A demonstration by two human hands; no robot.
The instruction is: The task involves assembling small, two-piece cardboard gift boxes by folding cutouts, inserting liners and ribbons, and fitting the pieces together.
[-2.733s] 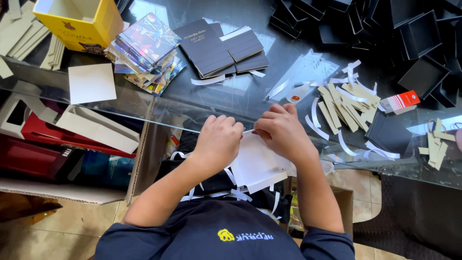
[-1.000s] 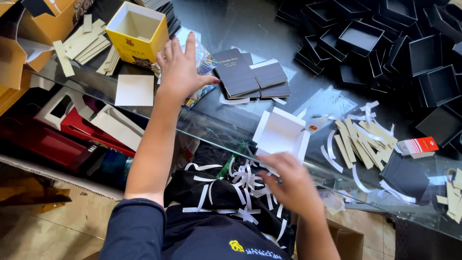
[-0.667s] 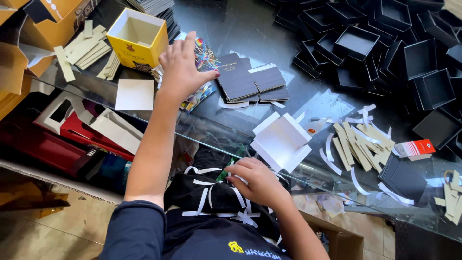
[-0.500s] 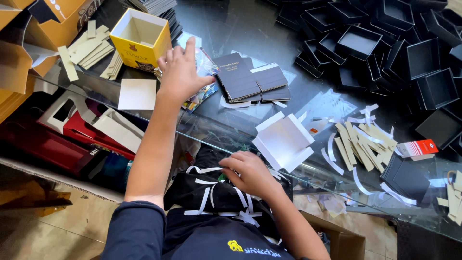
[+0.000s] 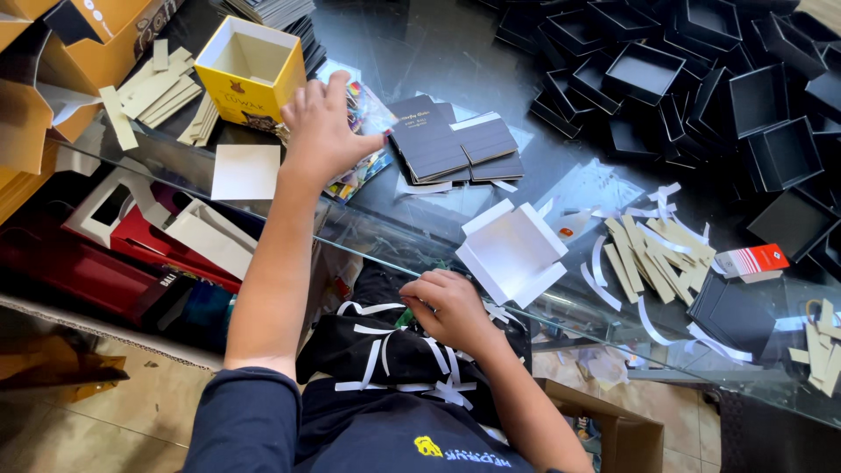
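Two hands show: the left hand (image 5: 322, 131) at upper centre-left and the right hand (image 5: 448, 307) at lower centre. One open yellow box (image 5: 250, 70) stands at the upper left. One folded white box blank (image 5: 512, 252) lies at centre, and one white square card (image 5: 246, 172) at left. One small red and white packet (image 5: 753, 261) lies at right. The black open boxes (image 5: 701, 79) at upper right are too many to count exactly.

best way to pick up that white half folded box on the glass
Grip the white box by one raised side flap, coming from the near table edge where the right hand already is. Its flaps stand open and its base lies flat on the glass table, so a flap offers a pinchable edge.
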